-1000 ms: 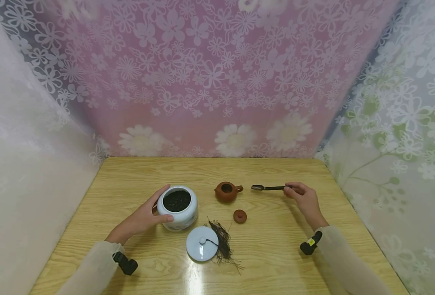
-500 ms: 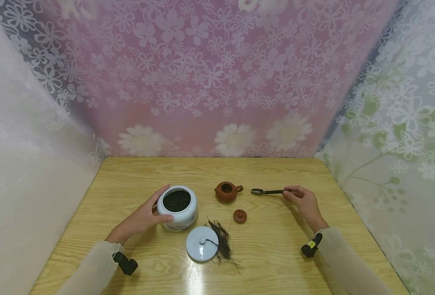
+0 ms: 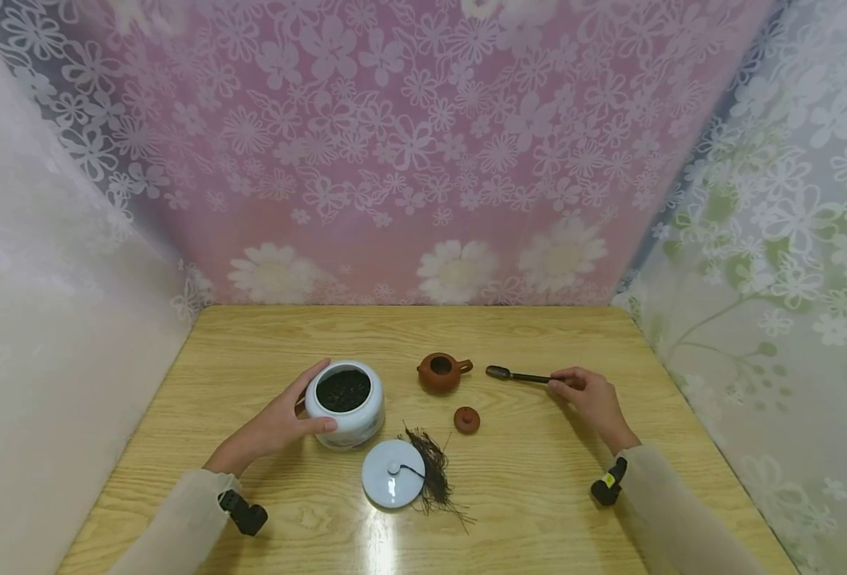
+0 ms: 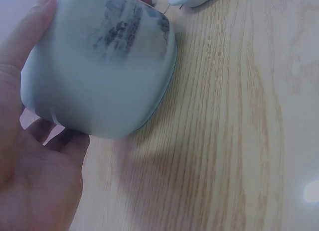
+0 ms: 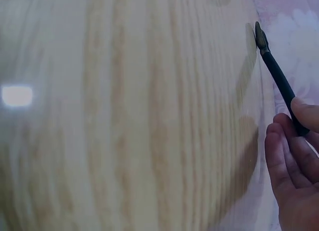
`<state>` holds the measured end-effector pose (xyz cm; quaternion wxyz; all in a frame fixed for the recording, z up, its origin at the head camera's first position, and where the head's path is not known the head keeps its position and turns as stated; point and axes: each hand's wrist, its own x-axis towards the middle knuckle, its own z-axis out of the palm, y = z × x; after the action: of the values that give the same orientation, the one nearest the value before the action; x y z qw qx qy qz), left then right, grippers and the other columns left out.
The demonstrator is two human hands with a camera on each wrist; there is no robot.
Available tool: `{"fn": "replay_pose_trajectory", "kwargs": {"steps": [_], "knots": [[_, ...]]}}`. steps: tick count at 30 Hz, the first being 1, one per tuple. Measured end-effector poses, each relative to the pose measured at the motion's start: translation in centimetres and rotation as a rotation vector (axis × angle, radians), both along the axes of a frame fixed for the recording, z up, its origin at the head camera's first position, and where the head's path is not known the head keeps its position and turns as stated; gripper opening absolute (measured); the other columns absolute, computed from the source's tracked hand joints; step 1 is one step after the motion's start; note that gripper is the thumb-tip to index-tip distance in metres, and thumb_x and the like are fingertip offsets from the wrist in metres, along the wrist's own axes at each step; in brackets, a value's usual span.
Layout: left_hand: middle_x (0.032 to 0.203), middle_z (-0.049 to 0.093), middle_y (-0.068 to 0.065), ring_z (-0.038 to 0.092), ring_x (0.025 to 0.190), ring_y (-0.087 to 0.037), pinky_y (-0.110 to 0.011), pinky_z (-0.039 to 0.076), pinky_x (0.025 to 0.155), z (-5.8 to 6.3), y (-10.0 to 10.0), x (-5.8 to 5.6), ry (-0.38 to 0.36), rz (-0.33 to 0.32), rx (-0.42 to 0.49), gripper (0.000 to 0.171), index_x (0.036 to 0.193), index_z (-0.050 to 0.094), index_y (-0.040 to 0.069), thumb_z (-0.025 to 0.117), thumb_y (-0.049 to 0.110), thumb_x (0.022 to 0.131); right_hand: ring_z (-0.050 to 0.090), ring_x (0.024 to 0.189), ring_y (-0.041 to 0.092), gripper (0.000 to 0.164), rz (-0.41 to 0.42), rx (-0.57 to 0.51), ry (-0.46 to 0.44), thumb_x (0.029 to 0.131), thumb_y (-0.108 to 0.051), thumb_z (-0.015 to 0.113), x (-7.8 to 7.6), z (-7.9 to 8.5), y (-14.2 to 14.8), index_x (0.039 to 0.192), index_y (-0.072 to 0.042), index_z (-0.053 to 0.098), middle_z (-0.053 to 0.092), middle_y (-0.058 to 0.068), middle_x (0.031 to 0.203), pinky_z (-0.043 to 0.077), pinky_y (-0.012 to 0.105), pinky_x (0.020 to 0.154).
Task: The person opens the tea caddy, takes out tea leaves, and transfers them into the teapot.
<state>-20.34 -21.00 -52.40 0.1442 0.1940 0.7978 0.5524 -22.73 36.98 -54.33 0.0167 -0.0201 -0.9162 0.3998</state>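
My left hand (image 3: 279, 427) holds a white porcelain jar (image 3: 364, 425) at the left, thumb on the near shoulder and fingers round the far side. The jar is open on top and nearly full of dark tea leaves (image 3: 344, 390). The left wrist view shows a blue-grey painted scene on the jar's side (image 4: 117, 34). My right hand (image 3: 595, 403) pinches the end of a small tea scoop (image 3: 531, 378) with a dark handle. Its bowl points left toward a brown clay teapot (image 3: 443, 383), and in the right wrist view the scoop (image 5: 280, 79) hangs above its shadow.
The lidless teapot stands between the hands, its small clay lid (image 3: 467, 420) in front of it. Nearer lies the jar's white lid (image 3: 383, 489) with a dark tassel (image 3: 435, 475) spread beside it. The wooden table (image 3: 538, 511) meets floral curtains at the back and sides.
My right hand has come slightly lower and to the left. The scoop has turned, its handle end now lower than its bowl in the head view. The left hand and jar stay put.
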Motion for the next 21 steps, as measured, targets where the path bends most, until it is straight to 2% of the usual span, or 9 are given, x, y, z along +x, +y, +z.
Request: {"fn": "replay_pose_trajectory", "kwargs": {"steps": [3,6,12,18,21], "knots": [[0.181,0.02,-0.015,0.018,0.167,-0.047,-0.067,0.028,0.128,-0.07,0.02,-0.02,0.004,0.005,-0.005,0.107,0.177,0.013,0.016,0.085,0.025,0.099,0.077,0.098,0.022,0.033,0.012,0.044,0.015,0.106,-0.034,0.076,0.09,0.01,-0.08,0.128,-0.011,0.079,0.082,0.009,0.11,0.062,0.05,0.093],[0.181,0.019,-0.015,0.017,0.167,-0.047,-0.068,0.028,0.128,-0.07,0.02,-0.02,0.005,0.004,-0.003,0.107,0.177,0.013,0.017,0.084,0.026,0.099,0.077,0.1,0.025,0.029,0.022,0.087,0.018,0.105,-0.031,0.076,0.16,0.05,-0.17,0.126,-0.011,0.08,0.082,0.01,0.112,0.062,0.05,0.091],[0.182,0.016,-0.014,0.014,0.168,-0.047,-0.069,0.026,0.129,0.08,-0.04,0.09,-0.014,-0.004,0.016,0.105,0.178,0.012,0.022,0.083,0.026,0.1,0.076,0.103,0.031,0.025,0.047,0.138,0.024,0.105,-0.03,0.076,0.24,0.25,-0.4,0.121,-0.011,0.082,0.081,0.013,0.116,0.062,0.049,0.088],[0.182,0.015,-0.014,0.013,0.168,-0.047,-0.069,0.026,0.129,0.03,0.0,0.07,-0.015,-0.005,0.013,0.105,0.178,0.012,0.024,0.083,0.026,0.1,0.072,0.094,0.023,0.023,0.076,0.172,0.002,0.104,-0.028,0.078,0.38,0.25,-0.44,0.117,-0.01,0.083,0.081,0.011,0.11,0.058,0.04,0.08],[0.182,0.016,-0.014,0.013,0.168,-0.047,-0.069,0.026,0.129,-0.01,0.0,0.05,-0.016,-0.004,0.015,0.105,0.178,0.012,0.023,0.083,0.026,0.1,0.072,0.095,0.022,0.024,0.089,0.187,-0.019,0.103,-0.03,0.079,0.48,0.12,-0.45,0.116,-0.01,0.083,0.08,0.011,0.111,0.058,0.04,0.081]]}}
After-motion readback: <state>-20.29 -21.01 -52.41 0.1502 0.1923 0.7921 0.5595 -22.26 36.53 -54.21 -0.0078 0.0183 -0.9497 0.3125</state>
